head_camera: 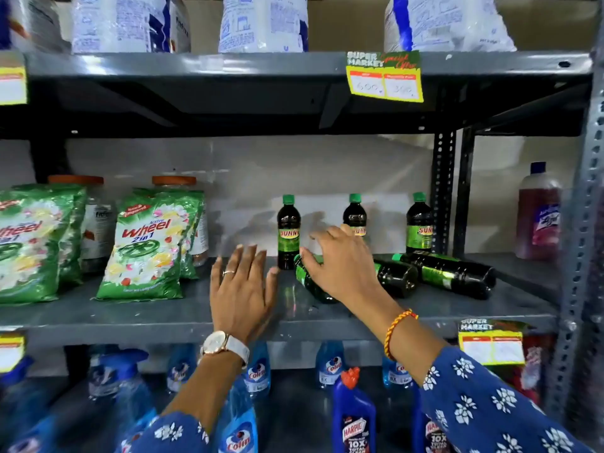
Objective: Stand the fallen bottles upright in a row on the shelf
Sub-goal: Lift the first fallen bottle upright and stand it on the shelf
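On the grey middle shelf [163, 317] three dark bottles with green caps stand upright at the back: one at the left [288, 232], one in the middle [355, 214], one at the right [419, 223]. Three more lie on their sides in front of them: the nearest [310, 282], a second [397, 277] and a third [454, 273] farther right. My right hand [340, 266] rests over the nearest fallen bottle, fingers spread, thumb by its neck, not closed around it. My left hand [242, 289] hovers open over the shelf, just left of the upright left bottle.
Green detergent packs [147, 246] and orange-lidded jars stand at the left of the shelf. A pink cleaner bottle [537, 212] sits beyond the perforated metal post [443, 191] at right. Blue spray bottles [258, 374] fill the shelf below; white bags sit on the shelf above.
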Action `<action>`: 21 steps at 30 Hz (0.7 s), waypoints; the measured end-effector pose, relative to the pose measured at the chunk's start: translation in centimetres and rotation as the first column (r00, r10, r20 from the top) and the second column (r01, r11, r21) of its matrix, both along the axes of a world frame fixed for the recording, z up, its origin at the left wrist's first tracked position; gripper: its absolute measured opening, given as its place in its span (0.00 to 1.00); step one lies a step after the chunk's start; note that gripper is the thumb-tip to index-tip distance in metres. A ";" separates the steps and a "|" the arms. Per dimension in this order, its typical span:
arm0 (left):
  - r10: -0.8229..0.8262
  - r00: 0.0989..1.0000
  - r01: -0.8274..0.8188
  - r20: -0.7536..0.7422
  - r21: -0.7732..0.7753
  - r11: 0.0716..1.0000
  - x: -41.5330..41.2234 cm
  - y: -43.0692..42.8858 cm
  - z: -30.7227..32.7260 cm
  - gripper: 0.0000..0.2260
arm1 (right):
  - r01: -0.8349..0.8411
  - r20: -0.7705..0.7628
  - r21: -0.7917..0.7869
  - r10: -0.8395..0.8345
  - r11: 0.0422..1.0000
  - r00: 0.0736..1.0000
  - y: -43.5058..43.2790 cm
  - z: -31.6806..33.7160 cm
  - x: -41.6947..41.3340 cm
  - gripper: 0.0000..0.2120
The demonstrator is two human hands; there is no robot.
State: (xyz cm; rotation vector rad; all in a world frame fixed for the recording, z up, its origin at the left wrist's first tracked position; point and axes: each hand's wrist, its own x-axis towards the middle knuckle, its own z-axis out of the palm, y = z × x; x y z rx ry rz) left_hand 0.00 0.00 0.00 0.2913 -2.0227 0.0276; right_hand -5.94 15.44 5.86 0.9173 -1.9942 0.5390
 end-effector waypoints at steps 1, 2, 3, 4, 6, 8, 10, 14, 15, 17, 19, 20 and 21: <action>-0.001 1.000 0.001 0.007 0.013 1.000 0.4 -0.2 -1.0 0.23 | 0.040 0.057 0.052 -0.043 0.998 0.997 -0.5 -0.1 -0.3 0.18; 0.009 1.000 -0.009 -0.004 -0.009 1.000 0.5 -0.4 -1.8 0.22 | 0.082 0.120 0.090 -0.092 0.993 0.989 -1.1 0.0 -0.5 0.19; 0.025 0.999 -0.026 -0.021 -0.036 0.999 0.7 -0.7 -2.9 0.22 | 0.135 0.174 0.143 -0.159 0.980 0.972 -1.4 0.1 -1.0 0.21; 0.044 0.999 -0.046 -0.026 -0.054 0.998 0.9 -1.0 -4.2 0.21 | 0.179 0.250 0.194 -0.225 0.964 0.942 -1.8 0.4 -1.2 0.22; 0.040 0.999 -0.042 -0.019 -0.084 0.996 1.0 -1.6 -5.5 0.19 | 0.227 0.307 0.308 -0.322 0.924 0.895 -3.3 0.9 -1.8 0.26; 0.041 0.998 -0.046 -0.045 -0.111 0.993 1.1 -2.1 -6.2 0.16 | 0.268 0.305 0.418 -0.412 0.868 0.859 -4.8 1.4 -2.6 0.30; 0.047 0.998 -0.050 -0.035 -0.116 0.992 1.1 -2.4 -7.0 0.15 | 0.317 0.289 0.520 -0.513 0.793 0.809 -6.2 1.8 -3.1 0.31; 0.040 0.999 -0.042 -0.022 -0.076 0.996 0.9 -2.4 -7.4 0.16 | 0.388 0.255 0.644 -0.663 0.659 0.704 -7.9 1.1 -4.1 0.26; 0.038 0.999 -0.040 -0.023 -0.069 0.997 0.8 -2.5 -7.4 0.16 | 0.407 0.246 0.652 -0.686 0.640 0.684 -8.2 0.8 -4.4 0.24; 0.029 0.999 -0.031 -0.033 -0.063 0.997 0.8 -2.5 -7.5 0.16 | 0.422 0.254 0.636 -0.692 0.646 0.676 -8.4 0.4 -4.8 0.20; 0.025 0.999 -0.027 -0.033 -0.065 0.998 0.8 -2.5 -7.5 0.16 | 0.389 0.281 0.607 -0.645 0.693 0.711 -8.1 0.5 -5.2 0.23; 0.026 0.999 -0.028 -0.033 -0.065 0.997 0.9 -2.5 -7.5 0.16 | 0.364 0.301 0.585 -0.611 0.725 0.732 -7.8 0.5 -5.3 0.26; 0.031 0.999 -0.033 -0.038 -0.070 0.997 0.8 -2.5 -7.6 0.16 | 0.343 0.321 0.552 -0.573 0.760 0.754 -7.4 0.5 -5.6 0.29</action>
